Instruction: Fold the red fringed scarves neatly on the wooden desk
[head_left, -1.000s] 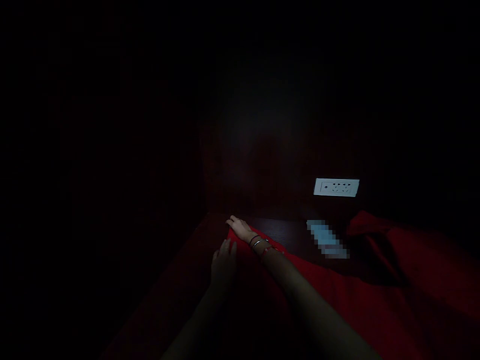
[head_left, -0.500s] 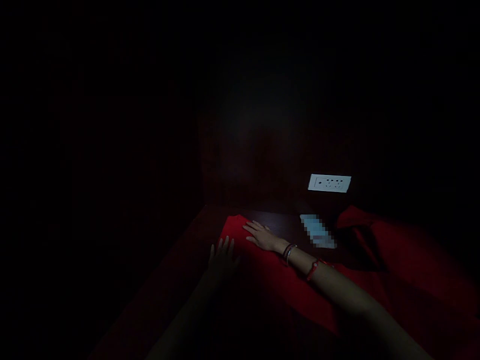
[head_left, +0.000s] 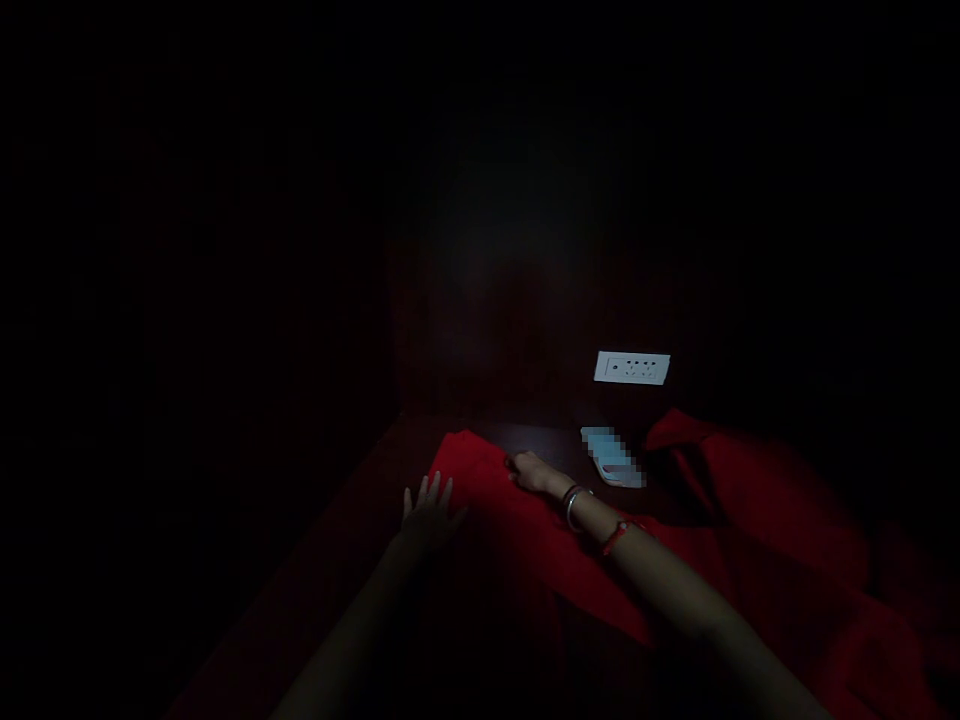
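Observation:
A red cloth (head_left: 540, 540) is spread over a dark tabletop, its narrow end pointing away from me. My left hand (head_left: 429, 515) lies with spread fingers on the left edge of this end, open and in shadow. On the opposite edge, the fingers of my right hand (head_left: 530, 472) are curled in and closed on the cloth; its fingertips are partly hidden. Bracelets circle my right wrist, and a red band sits higher on that forearm.
A phone-like flat object (head_left: 613, 460), blurred out, lies right of my right hand. Behind it, a white socket panel (head_left: 632, 368) is set in the dark back wall. More red fabric (head_left: 772, 490) lies bunched at the right. Most surroundings are too dark to make out.
My right hand has gone from lying flat with stretched fingers to closing on the cloth's edge. My left hand stays spread. The whole view has shifted slightly.

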